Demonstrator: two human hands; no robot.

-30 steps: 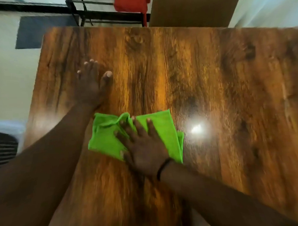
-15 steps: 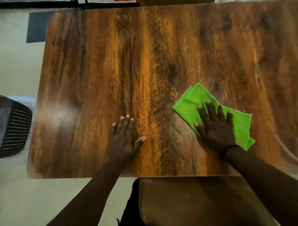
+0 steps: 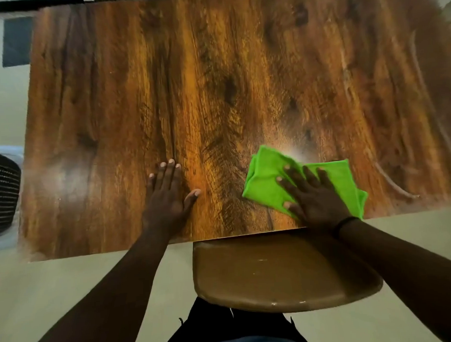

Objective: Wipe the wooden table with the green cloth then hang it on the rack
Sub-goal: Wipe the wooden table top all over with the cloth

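Observation:
The wooden table [image 3: 215, 80] fills most of the view, dark brown with strong grain. A folded green cloth [image 3: 268, 179] lies on it near the front edge, right of centre. My right hand [image 3: 310, 195] presses flat on the cloth with fingers spread, a black band on the wrist. My left hand [image 3: 168, 196] rests flat on the bare wood to the left of the cloth, holding nothing. The rack is only partly visible as dark bars at the top edge.
A brown chair seat [image 3: 283, 271] sits tucked under the table's front edge, between my arms. A black slatted object [image 3: 0, 191] stands at the left on the pale floor [image 3: 31, 295]. A dark mat [image 3: 16, 41] lies at the far left.
My right hand slid the cloth from the table's left-centre to the right, near the front edge. My left hand moved back toward me. The view pulled back, showing the chair seat.

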